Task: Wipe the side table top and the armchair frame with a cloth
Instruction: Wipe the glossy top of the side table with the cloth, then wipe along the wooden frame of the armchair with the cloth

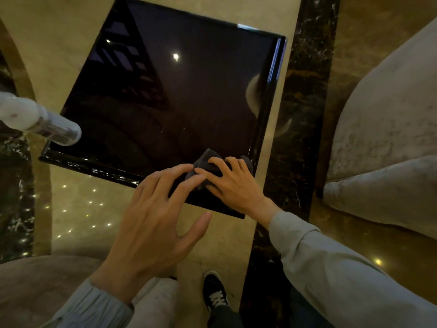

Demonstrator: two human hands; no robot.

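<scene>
Right hand [233,183] pressing cloth [208,162] on table [165,91] near 5 o'clock corner; left hand [151,214] spread, empty, fingertips beside it. Tabletop wiping underway; next, probably sweeping toward 11 o'clock.

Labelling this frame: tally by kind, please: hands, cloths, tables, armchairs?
Hands: 2, left hand, right hand
Cloth: 1
Table: 1
Armchairs: 2, right armchair, near armchair
Total: 6
</scene>
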